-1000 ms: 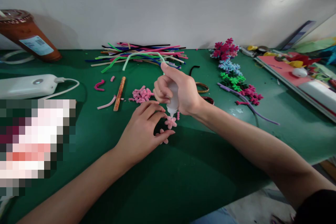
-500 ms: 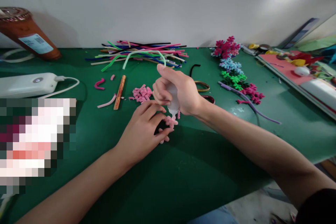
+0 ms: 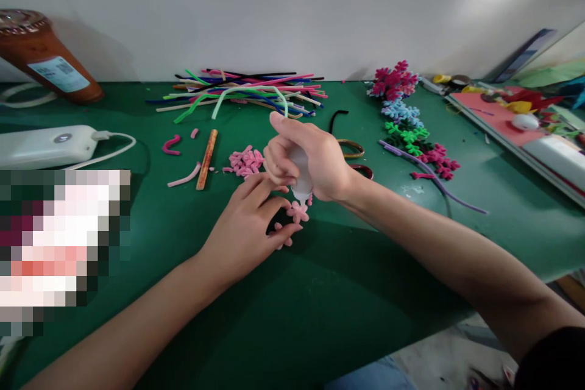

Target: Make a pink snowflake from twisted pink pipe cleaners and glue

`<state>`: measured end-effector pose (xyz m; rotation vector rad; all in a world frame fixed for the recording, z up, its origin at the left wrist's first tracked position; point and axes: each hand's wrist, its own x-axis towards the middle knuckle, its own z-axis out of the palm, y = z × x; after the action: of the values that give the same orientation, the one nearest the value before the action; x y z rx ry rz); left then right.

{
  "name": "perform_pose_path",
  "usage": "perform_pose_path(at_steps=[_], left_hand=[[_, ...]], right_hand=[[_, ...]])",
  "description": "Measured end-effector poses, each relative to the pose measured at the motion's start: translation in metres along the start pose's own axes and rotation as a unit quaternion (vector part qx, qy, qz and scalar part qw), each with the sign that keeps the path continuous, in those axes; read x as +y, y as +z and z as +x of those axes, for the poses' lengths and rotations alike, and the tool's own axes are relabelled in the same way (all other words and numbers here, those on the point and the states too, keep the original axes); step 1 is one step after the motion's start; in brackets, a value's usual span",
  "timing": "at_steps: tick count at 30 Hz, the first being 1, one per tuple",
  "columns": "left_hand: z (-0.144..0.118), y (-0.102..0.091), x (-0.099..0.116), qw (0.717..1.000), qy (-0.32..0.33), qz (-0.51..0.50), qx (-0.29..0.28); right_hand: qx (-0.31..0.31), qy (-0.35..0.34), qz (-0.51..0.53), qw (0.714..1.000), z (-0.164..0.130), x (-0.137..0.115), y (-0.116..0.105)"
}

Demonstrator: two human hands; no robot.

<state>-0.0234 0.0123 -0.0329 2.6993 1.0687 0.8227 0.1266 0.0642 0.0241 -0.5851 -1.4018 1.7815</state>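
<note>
Head view: a white bottle (image 3: 301,187), nozzle down, at a small pink flower (image 3: 299,212).
The right hand (image 3: 317,158) grips the bottle; whether its tip touches the flower, I cannot tell. The left hand (image 3: 244,217) curves thumb and fingertips around the flower's left side; whether they pinch it is unclear. The flower is between the back and near edges of the tabletop (image 3: 365,292), with another pink piece (image 3: 287,242) beside the left thumb. A pile of pink bits (image 3: 247,161) lies just beyond the left hand, and coloured fuzzy stems (image 3: 256,95) lie along the back edge.
</note>
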Motion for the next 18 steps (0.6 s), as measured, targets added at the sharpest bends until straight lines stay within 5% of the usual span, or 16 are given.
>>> perform_pose_path(at_steps=[18], left_hand=[[0.0012, -0.0018, 0.0010, 1.000, -0.001, 0.001, -0.010]], right_hand=[[0.002, -0.001, -0.026, 1.000, -0.0021, -0.0002, 0.0014]])
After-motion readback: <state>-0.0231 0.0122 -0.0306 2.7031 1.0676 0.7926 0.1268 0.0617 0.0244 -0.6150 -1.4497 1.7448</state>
